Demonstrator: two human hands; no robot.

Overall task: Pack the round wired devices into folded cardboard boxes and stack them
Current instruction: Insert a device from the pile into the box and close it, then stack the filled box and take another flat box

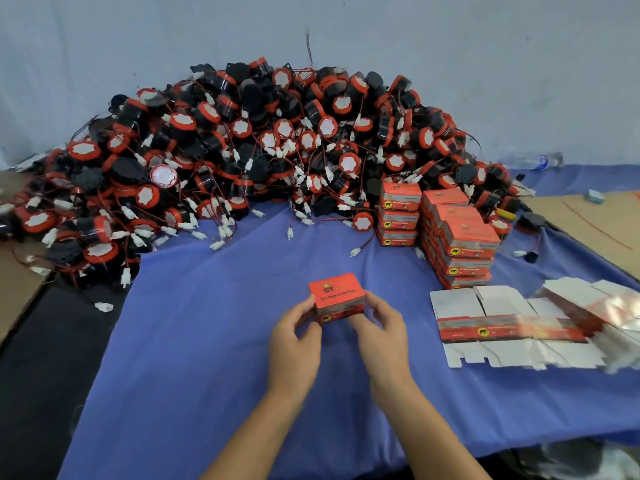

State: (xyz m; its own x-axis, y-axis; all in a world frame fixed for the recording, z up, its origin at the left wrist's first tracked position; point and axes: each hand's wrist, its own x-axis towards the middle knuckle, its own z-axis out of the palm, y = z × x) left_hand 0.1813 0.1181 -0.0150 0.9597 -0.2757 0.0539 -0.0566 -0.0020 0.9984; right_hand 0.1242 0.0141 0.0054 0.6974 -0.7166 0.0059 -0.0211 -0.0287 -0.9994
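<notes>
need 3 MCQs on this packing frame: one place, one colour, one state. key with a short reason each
1. Relative to the right hand, the flat white unfolded cardboard blanks lie:
A. to its left
B. to its right
C. on top of it

2. The cloth under the work is:
A. blue
B. green
C. yellow

3. The small red cardboard box at centre is:
A. flat, unfolded
B. lying untouched
C. folded up, gripped by the left hand and the right hand

Key:
1 B: the blanks spread out on the right, in front of the stacked red boxes.
2 A: blue shows all around the hands.
3 C: fingers of both hands curl round its sides.
</notes>
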